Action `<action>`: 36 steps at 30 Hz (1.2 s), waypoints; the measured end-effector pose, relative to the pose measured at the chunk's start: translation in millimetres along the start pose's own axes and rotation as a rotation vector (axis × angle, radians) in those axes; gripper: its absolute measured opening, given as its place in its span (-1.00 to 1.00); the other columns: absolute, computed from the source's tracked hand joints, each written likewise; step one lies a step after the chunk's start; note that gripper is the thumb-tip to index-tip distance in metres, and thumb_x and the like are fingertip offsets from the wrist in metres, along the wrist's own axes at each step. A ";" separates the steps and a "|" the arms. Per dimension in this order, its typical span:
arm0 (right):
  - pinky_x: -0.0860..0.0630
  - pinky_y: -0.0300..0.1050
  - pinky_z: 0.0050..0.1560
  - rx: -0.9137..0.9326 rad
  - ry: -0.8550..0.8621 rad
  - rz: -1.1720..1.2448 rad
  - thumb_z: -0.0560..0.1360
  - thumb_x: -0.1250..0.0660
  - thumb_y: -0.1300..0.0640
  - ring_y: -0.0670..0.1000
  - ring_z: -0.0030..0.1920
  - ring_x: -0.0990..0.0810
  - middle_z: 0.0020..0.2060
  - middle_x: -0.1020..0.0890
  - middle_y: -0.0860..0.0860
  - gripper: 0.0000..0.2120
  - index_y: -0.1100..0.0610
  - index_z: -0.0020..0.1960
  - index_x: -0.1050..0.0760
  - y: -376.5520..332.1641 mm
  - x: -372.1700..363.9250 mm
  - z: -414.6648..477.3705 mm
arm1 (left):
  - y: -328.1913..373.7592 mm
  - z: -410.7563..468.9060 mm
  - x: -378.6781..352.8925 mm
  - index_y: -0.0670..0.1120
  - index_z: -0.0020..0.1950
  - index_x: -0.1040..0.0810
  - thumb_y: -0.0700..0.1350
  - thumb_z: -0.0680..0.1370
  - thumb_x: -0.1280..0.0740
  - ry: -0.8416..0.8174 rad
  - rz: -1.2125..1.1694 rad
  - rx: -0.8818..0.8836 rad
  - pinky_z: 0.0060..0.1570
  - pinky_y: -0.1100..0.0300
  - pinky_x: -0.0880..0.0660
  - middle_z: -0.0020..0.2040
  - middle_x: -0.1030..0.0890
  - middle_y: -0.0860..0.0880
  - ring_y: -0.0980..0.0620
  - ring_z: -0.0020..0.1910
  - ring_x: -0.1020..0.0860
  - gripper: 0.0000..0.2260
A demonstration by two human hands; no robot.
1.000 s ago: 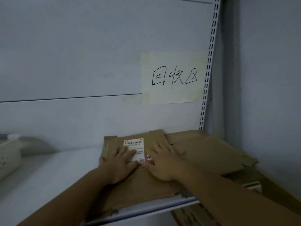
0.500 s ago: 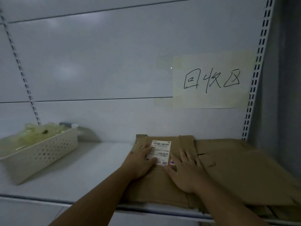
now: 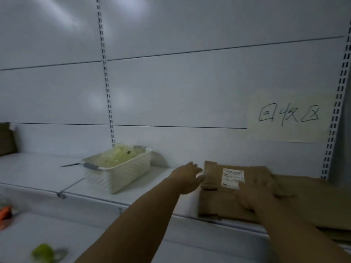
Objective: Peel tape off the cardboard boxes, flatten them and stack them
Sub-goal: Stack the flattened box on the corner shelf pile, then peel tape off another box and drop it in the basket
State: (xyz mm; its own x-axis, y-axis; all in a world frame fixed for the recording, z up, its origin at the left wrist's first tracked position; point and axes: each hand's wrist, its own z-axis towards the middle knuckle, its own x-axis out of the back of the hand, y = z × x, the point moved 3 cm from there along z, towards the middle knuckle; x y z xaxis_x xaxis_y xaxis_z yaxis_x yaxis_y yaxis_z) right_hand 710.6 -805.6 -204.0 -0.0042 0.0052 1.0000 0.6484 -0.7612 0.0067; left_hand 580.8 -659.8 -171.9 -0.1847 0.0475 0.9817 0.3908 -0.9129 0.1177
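Cardboard box (image 3: 216, 200), flat under right hand (image 3: 254, 194)

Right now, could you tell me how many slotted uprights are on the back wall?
2: the left upright runs down behind the white basket; the right upright stands just right of the paper sign. More may lie outside the view.
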 end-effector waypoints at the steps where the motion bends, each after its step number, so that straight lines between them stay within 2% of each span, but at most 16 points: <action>1: 0.03 0.19 0.48 0.058 0.053 -0.011 0.63 0.07 -0.08 0.22 0.52 0.03 0.54 0.09 0.17 -0.46 0.00 0.55 0.13 -26.9 6.8 -6.2 | -21.6 -15.4 20.2 -0.05 0.48 -0.26 0.09 0.64 -0.04 0.067 0.018 0.005 0.45 0.06 -0.08 0.52 -0.21 -0.06 -0.01 0.51 -0.12 -0.56; 3: 0.13 0.20 0.49 0.258 0.192 -0.019 0.63 0.06 -0.11 0.21 0.53 0.11 0.54 0.10 0.17 -0.46 -0.01 0.55 0.11 -100.9 18.3 -24.2 | -69.2 -49.5 60.8 -0.02 0.48 -0.25 0.09 0.64 -0.03 0.166 0.087 0.036 0.44 0.08 -0.09 0.52 -0.22 -0.03 0.02 0.50 -0.14 -0.56; 5: 0.12 0.13 0.48 0.498 0.273 -0.009 0.63 0.03 -0.12 0.17 0.53 0.07 0.54 0.03 0.17 -0.47 -0.01 0.54 0.03 -190.5 26.1 -52.2 | -120.8 -88.9 95.7 -0.01 0.48 -0.24 0.10 0.63 -0.03 0.201 0.161 0.099 0.44 0.07 -0.09 0.52 -0.20 -0.03 0.02 0.51 -0.13 -0.56; 8: 0.04 0.11 0.48 0.782 0.281 -0.004 0.61 -0.01 -0.13 0.15 0.53 0.01 0.53 -0.03 0.17 -0.46 0.01 0.53 -0.04 -318.9 30.9 -101.0 | -201.8 -158.2 129.0 -0.02 0.51 -0.17 0.12 0.63 0.01 0.188 0.273 0.248 0.47 -0.03 -0.03 0.55 -0.10 -0.08 -0.04 0.53 -0.02 -0.53; 10: 0.05 0.14 0.48 0.877 0.255 -0.022 0.61 -0.02 -0.14 0.15 0.53 0.06 0.54 0.01 0.16 -0.45 0.00 0.54 0.00 -382.9 28.8 -127.4 | -251.4 -209.5 136.8 -0.01 0.52 -0.13 0.14 0.63 0.05 0.159 0.337 0.342 0.48 -0.08 0.06 0.56 -0.04 -0.09 -0.05 0.54 0.05 -0.52; 14: 0.13 0.12 0.49 0.971 0.193 -0.047 0.60 -0.05 -0.14 0.13 0.54 0.16 0.54 0.11 0.15 -0.40 -0.01 0.54 0.09 -471.2 18.1 -161.1 | -333.5 -305.1 140.4 0.04 0.53 -0.09 0.18 0.62 0.10 0.068 0.412 0.563 0.44 -0.17 0.21 0.57 0.02 -0.07 -0.04 0.54 0.12 -0.50; 16: 0.14 0.12 0.49 1.023 0.159 -0.059 0.60 -0.07 -0.14 0.13 0.53 0.18 0.54 0.13 0.15 -0.39 -0.02 0.54 0.11 -510.1 12.9 -171.6 | -367.1 -347.2 145.3 0.05 0.53 -0.07 0.19 0.62 0.10 0.033 0.405 0.674 0.44 -0.19 0.22 0.57 0.05 -0.06 -0.03 0.54 0.14 -0.50; 23: 0.13 0.08 0.50 1.203 0.033 0.045 0.60 -0.11 -0.08 0.12 0.54 0.17 0.54 0.13 0.13 -0.37 -0.04 0.55 0.13 -638.2 10.9 -190.9 | -454.8 -452.6 146.5 0.06 0.54 0.04 0.20 0.61 0.04 0.012 0.363 0.899 0.45 -0.15 0.19 0.57 0.08 -0.04 -0.03 0.53 0.17 -0.47; 29: 0.05 0.12 0.48 1.288 0.040 0.105 0.58 -0.17 -0.06 0.14 0.53 0.10 0.55 0.05 0.11 -0.39 -0.01 0.54 0.01 -717.9 8.0 -162.4 | -532.9 -465.6 159.0 0.06 0.54 0.04 0.22 0.60 0.05 -0.001 0.416 1.046 0.47 -0.19 0.12 0.57 0.07 -0.07 -0.06 0.53 0.15 -0.45; 32: -0.01 0.15 0.47 1.298 0.074 0.112 0.54 -0.21 -0.07 0.16 0.53 0.06 0.53 -0.01 0.14 -0.36 0.00 0.52 -0.02 -758.5 8.4 -133.7 | -563.4 -454.1 167.2 0.05 0.54 0.03 0.22 0.60 0.04 0.032 0.380 1.079 0.47 -0.16 0.15 0.57 0.06 -0.06 -0.06 0.54 0.14 -0.45; 36: 0.04 0.16 0.47 1.321 0.084 0.081 0.54 -0.21 -0.06 0.16 0.53 0.11 0.54 0.04 0.14 -0.33 0.00 0.54 0.03 -809.6 7.7 -108.6 | -595.2 -451.6 176.2 0.07 0.54 0.02 0.20 0.61 0.01 0.085 0.343 1.080 0.45 -0.13 0.18 0.57 0.06 -0.04 -0.03 0.53 0.16 -0.47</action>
State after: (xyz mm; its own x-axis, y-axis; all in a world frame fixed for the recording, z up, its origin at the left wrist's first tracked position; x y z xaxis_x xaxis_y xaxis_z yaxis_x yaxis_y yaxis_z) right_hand 103.0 -259.6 -201.7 0.0537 -0.0866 0.9948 0.8971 0.4418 -0.0099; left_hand -91.6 -291.2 -136.8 0.0376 -0.2033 0.9784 0.9979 -0.0433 -0.0474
